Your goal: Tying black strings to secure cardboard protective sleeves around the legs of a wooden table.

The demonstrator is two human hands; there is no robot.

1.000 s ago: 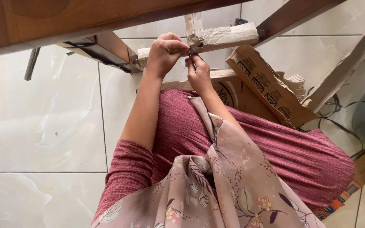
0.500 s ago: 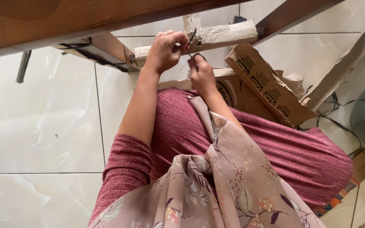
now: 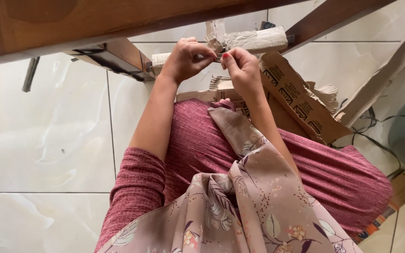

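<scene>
In the head view, two hands, the left hand (image 3: pixel 183 58) and right hand (image 3: pixel 241 68), pinch together on one small metal piece (image 3: pixel 217 57), just below one paper-wrapped bar (image 3: pixel 254 40) under the wooden bench (image 3: pixel 71 23). The piece looks tiny, so a loosened pinch could drop it among the torn cardboard (image 3: pixel 301 100) on the tiled floor (image 3: pixel 43 140).

Glossy floor tiles (image 3: pixel 48 140); matt torn cardboard (image 3: pixel 301 100) (rough edges); smooth wooden beam (image 3: pixel 94 21).
</scene>
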